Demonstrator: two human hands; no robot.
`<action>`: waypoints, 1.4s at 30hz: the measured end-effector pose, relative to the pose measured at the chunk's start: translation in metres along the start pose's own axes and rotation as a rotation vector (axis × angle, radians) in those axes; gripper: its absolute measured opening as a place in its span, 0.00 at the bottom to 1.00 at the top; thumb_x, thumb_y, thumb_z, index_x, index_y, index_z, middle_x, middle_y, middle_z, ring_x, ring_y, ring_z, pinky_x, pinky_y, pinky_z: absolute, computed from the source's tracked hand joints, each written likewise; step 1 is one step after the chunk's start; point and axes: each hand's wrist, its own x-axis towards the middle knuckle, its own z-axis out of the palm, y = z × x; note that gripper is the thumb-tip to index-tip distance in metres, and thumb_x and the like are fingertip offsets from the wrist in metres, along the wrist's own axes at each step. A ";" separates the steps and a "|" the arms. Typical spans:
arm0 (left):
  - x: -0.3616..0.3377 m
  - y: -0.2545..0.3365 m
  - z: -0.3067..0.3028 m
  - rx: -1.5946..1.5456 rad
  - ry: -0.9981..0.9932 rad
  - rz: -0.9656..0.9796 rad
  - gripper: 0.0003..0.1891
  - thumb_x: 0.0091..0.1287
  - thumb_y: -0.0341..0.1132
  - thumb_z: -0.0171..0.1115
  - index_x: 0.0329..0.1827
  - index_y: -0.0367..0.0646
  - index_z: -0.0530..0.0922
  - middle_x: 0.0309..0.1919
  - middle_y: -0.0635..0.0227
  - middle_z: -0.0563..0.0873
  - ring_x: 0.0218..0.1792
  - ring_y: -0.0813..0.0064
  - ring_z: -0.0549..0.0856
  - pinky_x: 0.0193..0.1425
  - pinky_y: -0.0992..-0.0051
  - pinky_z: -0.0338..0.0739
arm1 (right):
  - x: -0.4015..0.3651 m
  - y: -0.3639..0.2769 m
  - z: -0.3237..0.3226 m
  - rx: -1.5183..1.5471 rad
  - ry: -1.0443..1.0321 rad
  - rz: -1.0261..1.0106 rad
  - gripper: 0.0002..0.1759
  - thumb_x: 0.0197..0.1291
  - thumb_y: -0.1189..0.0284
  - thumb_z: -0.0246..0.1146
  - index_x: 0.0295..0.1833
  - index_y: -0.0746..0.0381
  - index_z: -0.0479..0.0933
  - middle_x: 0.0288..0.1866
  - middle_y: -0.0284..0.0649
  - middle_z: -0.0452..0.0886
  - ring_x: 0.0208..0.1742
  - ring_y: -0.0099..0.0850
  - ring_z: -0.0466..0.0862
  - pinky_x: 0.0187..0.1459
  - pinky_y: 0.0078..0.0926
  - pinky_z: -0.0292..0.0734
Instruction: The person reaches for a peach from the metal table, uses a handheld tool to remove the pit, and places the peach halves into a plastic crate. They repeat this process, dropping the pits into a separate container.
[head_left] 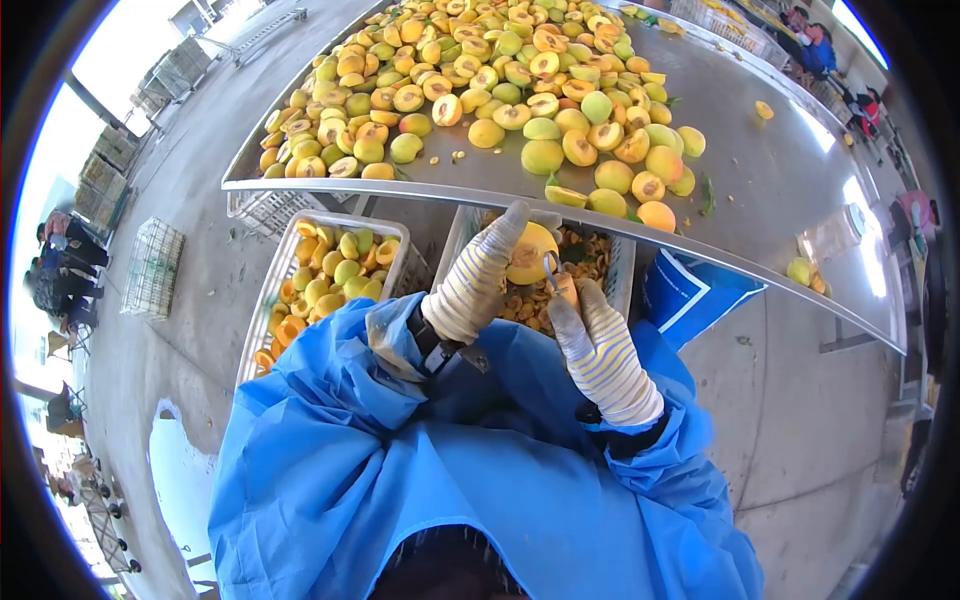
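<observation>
My left hand [476,280], in a striped glove, is closed around a yellow peach half [530,252] with its cut face towards me. My right hand [612,358], gloved the same way, grips a pitting tool [565,289] by its short light-brown handle. The tool's curved metal loop touches or nearly touches the right edge of the peach half. Below both hands stands a white crate [622,275] with brown pits and scraps [588,250] in it. Part of its contents is hidden by the hands.
A metal table [740,165] with a raised edge bears a heap of peaches [470,75], many halved. To the left, a white crate [397,232] holds peach halves [335,265]. A blue bag [680,300] hangs or stands under the table edge. Other people work further off.
</observation>
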 end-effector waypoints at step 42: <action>-0.005 -0.009 0.015 -0.102 -0.058 0.015 0.30 0.67 0.66 0.58 0.42 0.42 0.78 0.34 0.59 0.84 0.35 0.66 0.86 0.42 0.66 0.84 | -0.002 0.001 0.001 1.456 -0.620 0.695 0.24 0.72 0.45 0.53 0.43 0.56 0.74 0.16 0.27 0.66 0.08 0.18 0.62 0.09 0.15 0.58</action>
